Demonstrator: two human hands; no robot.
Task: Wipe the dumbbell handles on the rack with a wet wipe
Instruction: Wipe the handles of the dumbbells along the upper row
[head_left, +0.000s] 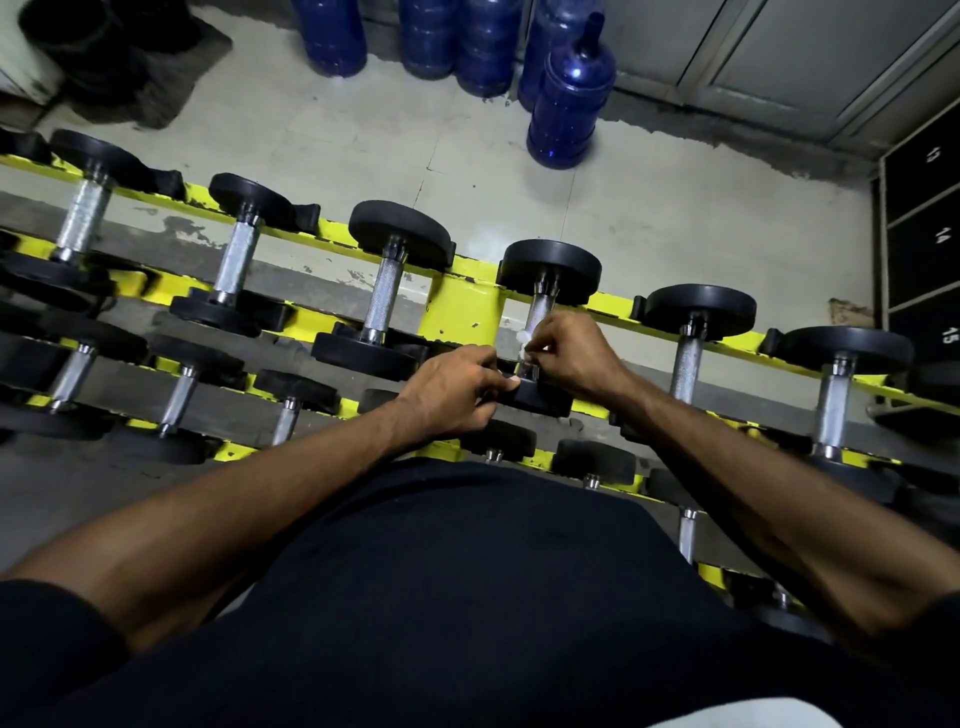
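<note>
Curled fingers and thumb of the left hand hold the near plate of one dumbbell, which lies on the top row of a yellow rack, a little right of the rack's middle. Just right of that hand, a small white wipe is wrapped against the metal handle. The right hand pinches the wipe there, fingers closed round it, at the handle's near end, just above the near plate.

The handle's long axis runs from the rack's near edge toward its far edge, straight away from the person. Bare knurled metal shows beyond the right hand, up to the far plate. So the unwiped stretch probably lies ahead of the grip, and the next stroke likely slides away from the body along that axis. The right hand is the one on the handle; the left appears only to steady the weight.

Further right, the neighbouring dumbbell lies parallel, untouched by either hand.
</note>
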